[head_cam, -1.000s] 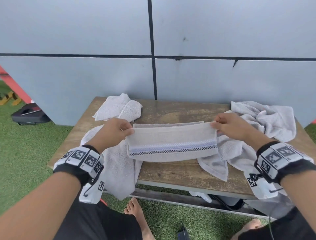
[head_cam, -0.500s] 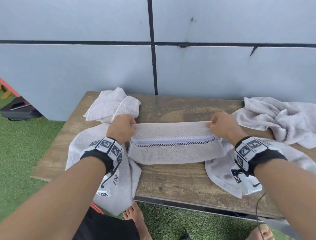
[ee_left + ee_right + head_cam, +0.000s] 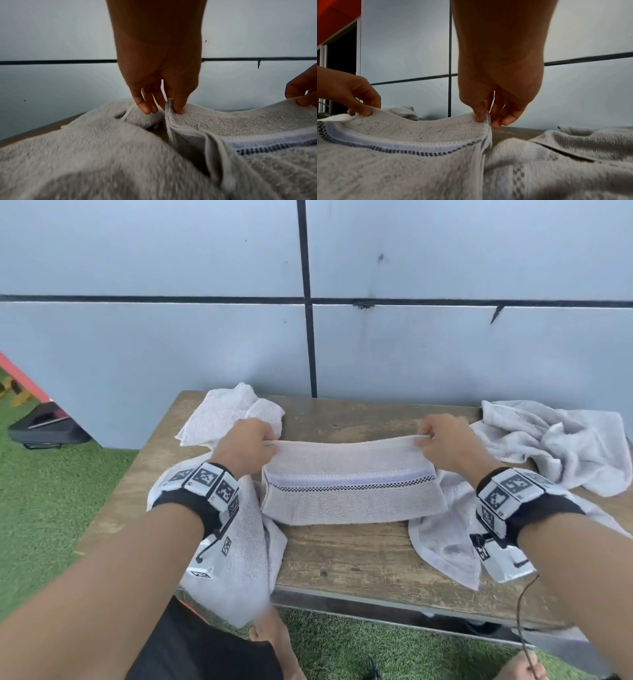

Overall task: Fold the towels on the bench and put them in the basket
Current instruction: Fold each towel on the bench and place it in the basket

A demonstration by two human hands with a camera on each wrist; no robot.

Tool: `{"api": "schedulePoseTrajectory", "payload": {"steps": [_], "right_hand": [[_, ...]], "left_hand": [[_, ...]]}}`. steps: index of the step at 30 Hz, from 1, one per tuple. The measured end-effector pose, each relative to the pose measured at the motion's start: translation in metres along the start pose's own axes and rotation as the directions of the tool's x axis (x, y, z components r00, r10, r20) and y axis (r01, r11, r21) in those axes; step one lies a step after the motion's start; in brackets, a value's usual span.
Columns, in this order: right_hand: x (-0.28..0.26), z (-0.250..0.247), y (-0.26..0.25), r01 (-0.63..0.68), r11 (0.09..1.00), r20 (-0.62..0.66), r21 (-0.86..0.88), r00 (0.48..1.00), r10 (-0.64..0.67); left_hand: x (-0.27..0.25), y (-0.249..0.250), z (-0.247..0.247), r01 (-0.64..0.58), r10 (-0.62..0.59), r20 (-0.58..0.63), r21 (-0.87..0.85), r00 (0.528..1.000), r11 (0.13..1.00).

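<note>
A pale grey towel with a blue and checked stripe [image 3: 349, 491] lies folded across the middle of the wooden bench [image 3: 359, 556]. My left hand [image 3: 255, 446] pinches its far left corner [image 3: 169, 106], thumb against fingers. My right hand [image 3: 435, 441] pinches the far right corner [image 3: 485, 119]. The far edge is lifted slightly and sags between the two hands. The near part rests on the bench. No basket is in view.
Other towels lie around: one crumpled at the back left [image 3: 229, 412], one under my left wrist hanging over the front edge [image 3: 239, 559], one under my right wrist [image 3: 445, 539], one bunched at the right [image 3: 561, 446]. A grey panelled wall [image 3: 411, 354] stands right behind the bench. Green turf [image 3: 41, 491] surrounds it.
Both hands moved forward and down with the striped towel, laying its near part onto the bench. The grip on the two corners has not changed.
</note>
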State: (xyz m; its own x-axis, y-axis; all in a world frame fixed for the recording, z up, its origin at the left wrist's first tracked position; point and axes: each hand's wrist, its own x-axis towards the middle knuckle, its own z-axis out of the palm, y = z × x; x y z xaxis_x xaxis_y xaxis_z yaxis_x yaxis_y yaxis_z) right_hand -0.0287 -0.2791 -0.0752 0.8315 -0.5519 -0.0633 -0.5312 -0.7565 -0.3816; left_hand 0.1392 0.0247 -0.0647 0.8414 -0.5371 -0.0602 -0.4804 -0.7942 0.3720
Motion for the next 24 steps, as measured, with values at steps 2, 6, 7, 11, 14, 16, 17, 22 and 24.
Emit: {"api": "schedulePoseTrajectory", "payload": {"steps": [2, 6, 7, 11, 14, 16, 17, 22, 24], "right_hand": [[-0.005, -0.017, -0.005, 0.019, 0.998, -0.088, 0.054, 0.996, -0.014], [-0.018, -0.053, -0.009, 0.105, 0.973, -0.287, 0.205, 0.957, -0.042], [-0.022, -0.06, -0.01, 0.14, 0.965, -0.336, 0.221, 0.94, -0.059], [-0.056, -0.072, -0.008, 0.262, 0.927, -0.495, 0.269, 0.863, -0.1], [-0.079, -0.051, 0.014, 0.234, 0.927, -0.367, 0.293, 0.923, -0.117], [-0.092, -0.029, 0.034, 0.177, 0.948, -0.107, 0.264, 0.982, -0.153], [-0.098, -0.018, 0.042, 0.151, 0.963, -0.014, 0.223, 0.988, -0.151], [-0.119, 0.009, 0.048, 0.001, 0.972, -0.056, 0.234, 0.998, 0.013], [-0.123, 0.013, 0.044, -0.042, 0.974, -0.05, 0.224, 0.997, 0.055]], "left_hand": [[-0.007, 0.006, -0.018, 0.008, -0.009, -0.063, -0.018, 0.998, 1.0], [-0.027, 0.021, -0.05, -0.053, 0.029, -0.253, -0.088, 0.967, 0.995], [-0.033, 0.024, -0.054, -0.08, 0.044, -0.305, -0.104, 0.951, 0.991], [-0.065, 0.027, -0.056, -0.269, 0.149, -0.493, -0.18, 0.857, 0.946], [-0.081, 0.009, -0.029, -0.288, 0.173, -0.433, -0.215, 0.884, 0.933], [-0.092, -0.003, -0.005, -0.183, 0.146, -0.179, -0.209, 0.973, 0.961], [-0.098, -0.007, 0.007, -0.105, 0.101, -0.028, -0.168, 0.994, 0.98], [-0.11, -0.01, 0.047, 0.06, -0.06, 0.011, 0.008, 0.998, 0.998], [-0.11, -0.003, 0.05, 0.108, -0.106, -0.045, 0.059, 0.993, 0.992]]}}
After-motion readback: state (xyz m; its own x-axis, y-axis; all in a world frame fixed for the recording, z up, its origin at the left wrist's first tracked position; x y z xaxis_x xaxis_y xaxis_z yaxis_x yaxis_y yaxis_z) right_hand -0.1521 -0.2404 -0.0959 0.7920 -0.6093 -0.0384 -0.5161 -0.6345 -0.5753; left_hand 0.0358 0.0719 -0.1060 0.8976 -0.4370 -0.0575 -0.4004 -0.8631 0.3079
